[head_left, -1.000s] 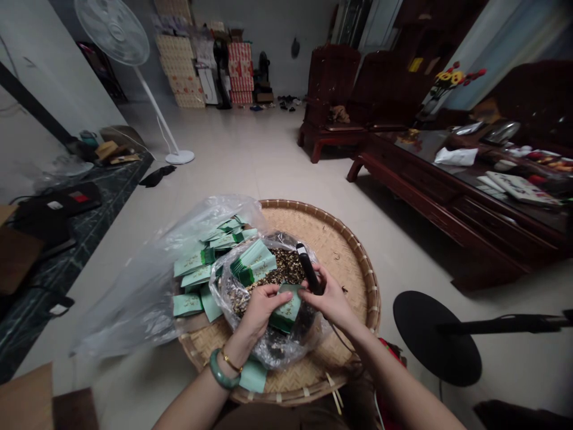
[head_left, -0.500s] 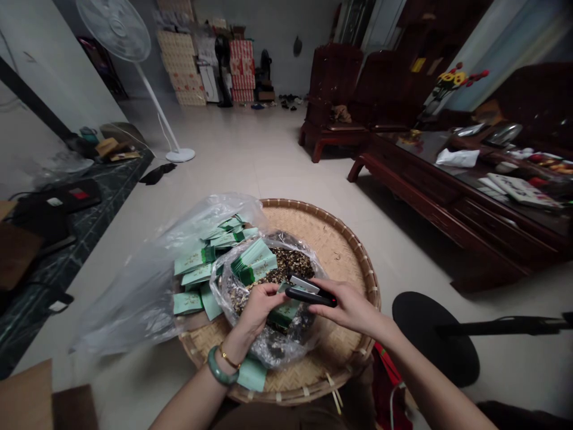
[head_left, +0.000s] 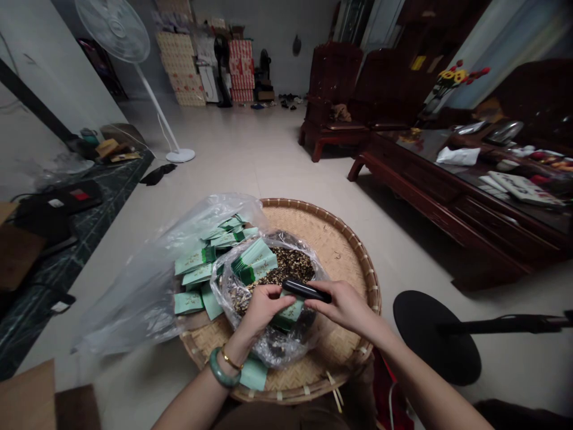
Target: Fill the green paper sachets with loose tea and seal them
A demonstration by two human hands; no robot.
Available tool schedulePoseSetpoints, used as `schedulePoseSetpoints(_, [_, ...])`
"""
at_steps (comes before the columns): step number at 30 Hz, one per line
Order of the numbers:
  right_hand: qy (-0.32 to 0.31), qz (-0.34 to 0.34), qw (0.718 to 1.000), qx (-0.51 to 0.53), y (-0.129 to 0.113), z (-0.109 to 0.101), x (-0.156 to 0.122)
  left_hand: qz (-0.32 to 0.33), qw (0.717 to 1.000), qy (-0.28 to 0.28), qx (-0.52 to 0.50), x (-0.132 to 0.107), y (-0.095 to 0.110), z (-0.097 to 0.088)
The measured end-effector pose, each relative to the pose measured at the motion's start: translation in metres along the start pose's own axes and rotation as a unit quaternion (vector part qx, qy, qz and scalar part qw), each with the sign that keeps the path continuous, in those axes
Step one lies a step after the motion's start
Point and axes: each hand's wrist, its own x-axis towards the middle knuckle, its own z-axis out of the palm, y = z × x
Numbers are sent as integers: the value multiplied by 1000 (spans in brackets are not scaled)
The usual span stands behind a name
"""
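Observation:
My right hand point(head_left: 342, 303) is closed around a black stapler point(head_left: 307, 290), held over an open clear plastic bag point(head_left: 267, 353). With my left hand point(head_left: 264, 307) I pinch a small light-green packet point(head_left: 292, 312), its upper edge at the stapler's front end; the stapler's jaw covers that edge. Dark, flaky dried bits mixed with pale ones point(head_left: 293, 263) fill the bag. A fanned stack of green packets point(head_left: 255, 261) lies on them. More green packets point(head_left: 196, 275) are heaped to the left, partly on a large clear plastic bag point(head_left: 134, 298).
A round woven bamboo tray point(head_left: 360, 254) holds the bags, and one green packet point(head_left: 253, 374) lies at its near edge. Right of it is a black round stand base point(head_left: 436, 337). A white fan point(head_left: 180, 155), a dark wooden table point(head_left: 430, 191) and a cardboard box point(head_left: 27, 394) stand around.
The stapler's jaws, spread apart before, have come together at the packet's upper edge. My right hand has tightened on it, and my left hand has shifted slightly.

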Motion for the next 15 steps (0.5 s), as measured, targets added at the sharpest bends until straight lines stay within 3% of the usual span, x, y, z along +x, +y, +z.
schedulePoseSetpoints(7, [90,39,991,91,20,-7,0,-44,999,-17,-22,-1,-2,-2])
schedulePoseSetpoints(15, [6,32,998,54,21,-6,-5,27,998,18,51,1,5,-5])
